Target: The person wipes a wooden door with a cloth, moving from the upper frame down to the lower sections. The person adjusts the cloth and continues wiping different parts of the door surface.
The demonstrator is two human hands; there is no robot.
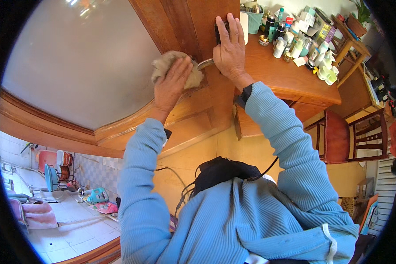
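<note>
My left hand presses a beige cloth flat against the wooden door, at the corner by the frosted glass pane. The hand is slightly blurred. A curved metal door handle lies between the cloth and my right hand. That hand rests spread on the door's edge stile, its fingers over a small black item that is mostly hidden. Whether the right hand grips the handle's end cannot be made out.
Right of the door, a wooden desk bears many bottles and jars and a green basket. A wooden chair with a red seat stands lower right. At lower left is a tiled room with a blue basin and a teal bottle.
</note>
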